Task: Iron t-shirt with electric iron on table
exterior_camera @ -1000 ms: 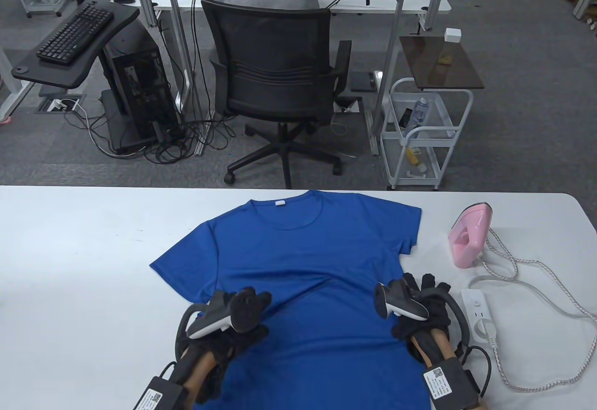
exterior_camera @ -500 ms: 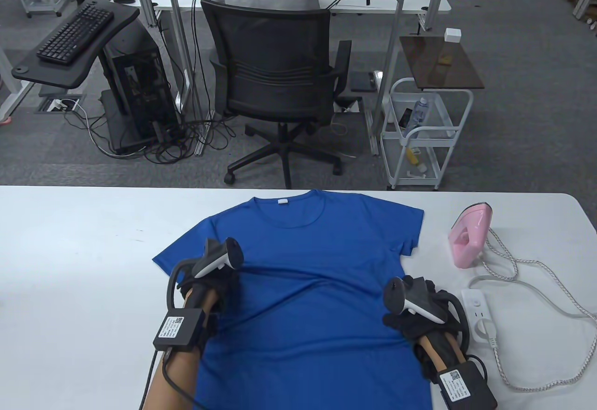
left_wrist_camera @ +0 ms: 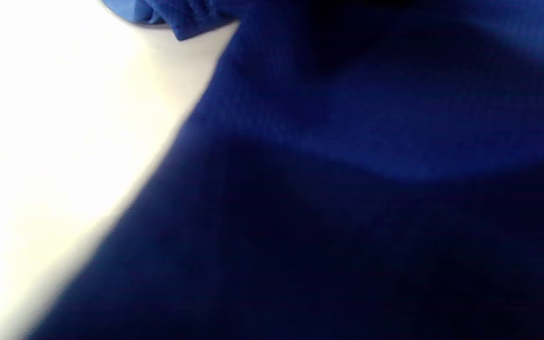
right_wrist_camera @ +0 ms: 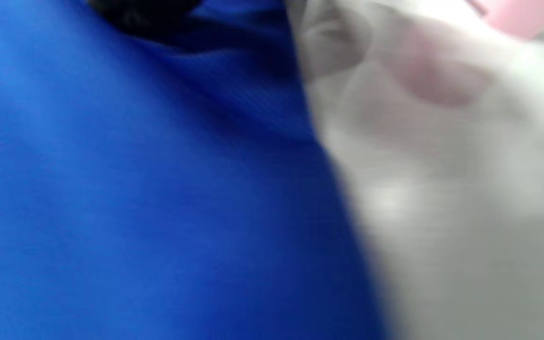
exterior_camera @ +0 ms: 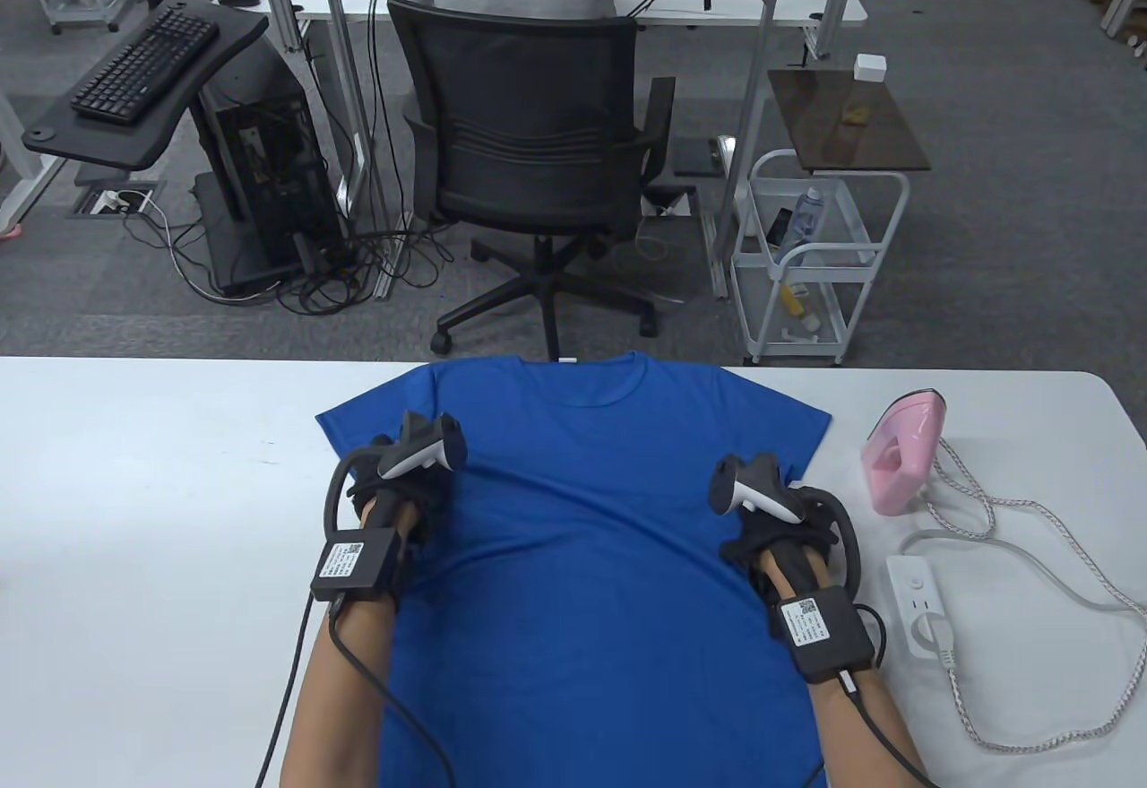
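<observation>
A blue t-shirt [exterior_camera: 591, 555] lies flat on the white table [exterior_camera: 134, 483], its collar at the far edge. My left hand [exterior_camera: 381, 483] grips the shirt's left side below the sleeve. My right hand [exterior_camera: 762, 537] grips its right side below the other sleeve. The trackers hide the fingers of both. The pink iron [exterior_camera: 901, 456] stands on the table right of the shirt, untouched. The left wrist view shows blue fabric [left_wrist_camera: 347, 165] close up beside the table top [left_wrist_camera: 40, 118]. The right wrist view is blurred, with fabric [right_wrist_camera: 135, 189], dark glove [right_wrist_camera: 144, 14] and a pink edge of the iron [right_wrist_camera: 522, 14].
A white power strip [exterior_camera: 923, 609] lies right of my right hand, with the iron's white cord [exterior_camera: 1030, 510] looping around it. An office chair [exterior_camera: 529, 151] and a white trolley [exterior_camera: 815, 259] stand beyond the table's far edge.
Both hands moved away from me, from the lower body of the shirt to its sides below the sleeves. The shirt slid with them toward the far edge and lies smoother.
</observation>
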Motion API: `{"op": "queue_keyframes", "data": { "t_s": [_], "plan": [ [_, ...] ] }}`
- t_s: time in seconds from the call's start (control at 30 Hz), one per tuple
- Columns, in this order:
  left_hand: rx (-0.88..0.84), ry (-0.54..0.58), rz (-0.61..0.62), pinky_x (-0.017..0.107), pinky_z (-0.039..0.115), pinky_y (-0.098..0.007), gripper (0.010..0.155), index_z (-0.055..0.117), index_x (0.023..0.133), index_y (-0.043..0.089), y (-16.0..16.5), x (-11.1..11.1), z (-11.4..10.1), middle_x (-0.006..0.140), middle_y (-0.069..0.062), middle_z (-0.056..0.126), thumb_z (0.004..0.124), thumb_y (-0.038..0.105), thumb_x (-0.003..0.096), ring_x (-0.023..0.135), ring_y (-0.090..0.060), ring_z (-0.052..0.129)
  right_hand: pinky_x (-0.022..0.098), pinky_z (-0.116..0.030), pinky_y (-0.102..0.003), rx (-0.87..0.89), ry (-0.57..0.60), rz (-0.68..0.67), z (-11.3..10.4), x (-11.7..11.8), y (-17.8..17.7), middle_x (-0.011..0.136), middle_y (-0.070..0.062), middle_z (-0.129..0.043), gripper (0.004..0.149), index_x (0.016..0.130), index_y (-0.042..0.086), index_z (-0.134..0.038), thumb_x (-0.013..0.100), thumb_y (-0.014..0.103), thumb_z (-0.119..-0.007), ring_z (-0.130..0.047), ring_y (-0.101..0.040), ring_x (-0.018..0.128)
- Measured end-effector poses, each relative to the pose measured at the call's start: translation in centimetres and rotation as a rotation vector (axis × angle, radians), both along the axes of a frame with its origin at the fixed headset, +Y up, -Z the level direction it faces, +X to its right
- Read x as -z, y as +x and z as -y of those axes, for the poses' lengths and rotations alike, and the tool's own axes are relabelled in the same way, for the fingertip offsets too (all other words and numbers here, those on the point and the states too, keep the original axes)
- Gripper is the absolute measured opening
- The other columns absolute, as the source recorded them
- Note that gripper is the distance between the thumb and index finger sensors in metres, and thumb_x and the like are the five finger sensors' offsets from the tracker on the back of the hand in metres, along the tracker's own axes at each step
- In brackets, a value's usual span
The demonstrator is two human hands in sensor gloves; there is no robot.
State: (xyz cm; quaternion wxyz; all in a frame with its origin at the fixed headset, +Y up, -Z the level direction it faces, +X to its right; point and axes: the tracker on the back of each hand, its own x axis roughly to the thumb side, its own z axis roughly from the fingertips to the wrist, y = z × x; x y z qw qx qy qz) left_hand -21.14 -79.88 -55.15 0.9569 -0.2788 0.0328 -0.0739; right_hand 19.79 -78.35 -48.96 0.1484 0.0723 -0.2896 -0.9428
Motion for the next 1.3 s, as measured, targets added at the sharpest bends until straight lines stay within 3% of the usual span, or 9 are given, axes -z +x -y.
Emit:
{"op": "queue_keyframes", "data": {
  "t_s": [0.3, 0.57, 0.73, 0.83, 0.87, 0.93, 1.1, 1.2, 1.3],
  "plan": [
    [0.017, 0.097, 0.162, 0.077, 0.033, -0.063, 0.073, 0.026, 0.11, 0.039, 2.8, -2.6, -1.2, 0.12, 0.002, 0.02, 0.065, 0.038, 0.0488, 0.111, -0.041, 0.029, 0.071, -0.038, -0.074, -0.107, 0.076, 0.038, -0.5, 0.0, 2.6, 0.118, -0.011, -0.023, 0.081, 0.108, 0.03, -0.028, 0.038, 0.045, -0.066, -0.034, -0.055, 0.106],
    [-0.195, 0.246, 0.2, 0.076, 0.035, -0.065, 0.067, 0.034, 0.111, 0.038, 2.4, -9.1, -5.6, 0.121, 0.001, 0.039, 0.06, 0.042, 0.0494, 0.111, -0.041, 0.042, 0.07, -0.042, -0.074, 0.121, 0.222, -0.097, -2.8, -5.9, 0.5, 0.117, -0.014, -0.031, 0.075, 0.109, 0.028, -0.037, 0.041, 0.045, -0.063, -0.041, -0.055, 0.104],
    [-0.195, 0.088, 0.251, 0.077, 0.032, -0.066, 0.076, 0.024, 0.112, 0.039, 2.3, -14.0, -2.9, 0.123, 0.002, 0.035, 0.062, 0.052, 0.0473, 0.112, -0.043, 0.038, 0.07, -0.041, -0.074, 0.088, 0.144, -0.156, -1.4, -9.7, -0.1, 0.117, -0.014, -0.029, 0.08, 0.109, 0.028, -0.034, 0.039, 0.047, -0.066, -0.04, -0.056, 0.104],
    [-0.08, 0.01, 0.292, 0.076, 0.031, -0.066, 0.082, 0.017, 0.11, 0.036, 2.1, -16.0, -0.2, 0.121, 0.002, 0.031, 0.066, 0.052, 0.0457, 0.112, -0.042, 0.034, 0.07, -0.041, -0.074, 0.019, 0.068, -0.202, -0.1, -11.2, -0.3, 0.117, -0.014, -0.026, 0.088, 0.109, 0.027, -0.028, 0.035, 0.049, -0.07, -0.039, -0.056, 0.104],
    [-0.044, -0.013, 0.302, 0.076, 0.031, -0.065, 0.08, 0.015, 0.11, 0.035, 2.0, -16.4, -0.1, 0.12, 0.003, 0.021, 0.059, 0.053, 0.0463, 0.111, -0.043, 0.03, 0.07, -0.042, -0.073, 0.006, 0.072, -0.204, -0.1, -11.5, -0.2, 0.117, -0.014, -0.027, 0.087, 0.109, 0.027, -0.028, 0.034, 0.048, -0.067, -0.04, -0.055, 0.104],
    [-0.136, 0.033, 0.282, 0.075, 0.03, -0.066, 0.083, 0.018, 0.111, 0.029, 1.8, -17.0, 0.0, 0.12, -0.003, 0.023, 0.063, 0.053, 0.0454, 0.11, -0.045, 0.028, 0.07, -0.042, -0.074, 0.058, 0.126, -0.2, -0.3, -11.9, 0.1, 0.117, -0.015, -0.027, 0.092, 0.109, 0.025, -0.029, 0.031, 0.048, -0.072, -0.04, -0.056, 0.104],
    [-0.147, -0.208, 0.274, 0.075, 0.02, -0.067, 0.102, 0.0, 0.108, 0.027, 1.3, -18.3, 0.2, 0.116, -0.005, -0.003, 0.067, 0.064, 0.0398, 0.108, -0.049, 0.008, 0.07, -0.039, -0.075, 0.042, 0.015, -0.207, -0.4, -13.1, 0.8, 0.118, -0.016, -0.023, 0.101, 0.11, 0.026, -0.032, 0.025, 0.053, -0.079, -0.035, -0.058, 0.104],
    [-0.133, -0.173, 0.295, 0.075, 0.021, -0.067, 0.104, 0.004, 0.109, 0.028, 1.4, -18.5, 0.0, 0.117, -0.006, 0.0, 0.069, 0.065, 0.0374, 0.109, -0.048, 0.011, 0.07, -0.039, -0.075, 0.036, 0.047, -0.239, -0.5, -13.2, 0.6, 0.118, -0.016, -0.023, 0.097, 0.11, 0.026, -0.028, 0.029, 0.057, -0.07, -0.036, -0.057, 0.105],
    [-0.132, -0.052, 0.287, 0.075, 0.025, -0.066, 0.093, 0.007, 0.11, 0.03, 1.7, -18.2, -0.1, 0.118, -0.007, 0.006, 0.059, 0.065, 0.0406, 0.108, -0.047, 0.014, 0.069, -0.041, -0.074, 0.114, 0.171, -0.182, -0.1, -12.3, 0.9, 0.117, -0.015, -0.029, 0.084, 0.109, 0.026, -0.029, 0.036, 0.05, -0.064, -0.04, -0.057, 0.103]
  ]
}}
